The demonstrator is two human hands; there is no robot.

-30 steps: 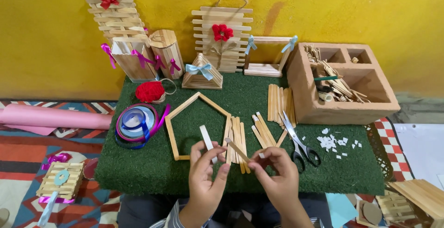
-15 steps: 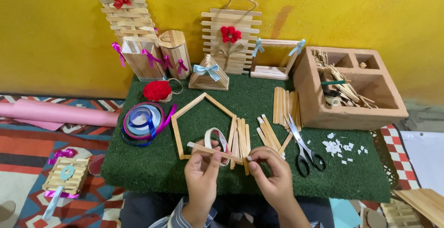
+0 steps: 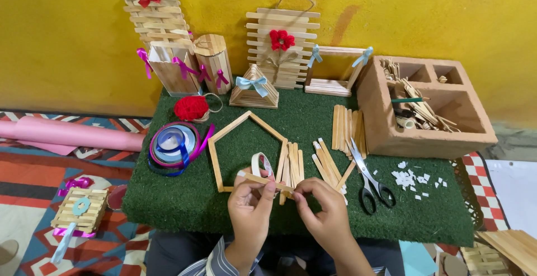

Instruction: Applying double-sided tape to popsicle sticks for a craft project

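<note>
We hold one wooden craft stick [image 3: 267, 182] btwn both hands, its long axis running nearly level, left to right, tilted slightly down toward the right end. Our left hand [image 3: 250, 206] pinches it w/ thumb and fingertips at the stick's left-to-middle part, and a small roll of tape [image 3: 260, 164] sits looped at the top of those fingers, just behind the stick. Right of that grip, our right hand [image 3: 323, 213] pinches the stick's right end w/ thumb and forefinger, so both hands are clenched on the same stick and about equally near it. The stick hangs just above the bottom edge of the house-shaped stick frame [image 3: 244, 150], which lies flat on the green turf mat [image 3: 168, 197] beyond our left grip. Past our right grip: loose sticks [image 3: 291, 167] just beyond the fingers, then scissors [image 3: 370, 182] further right, well apart from the hand.
</note>
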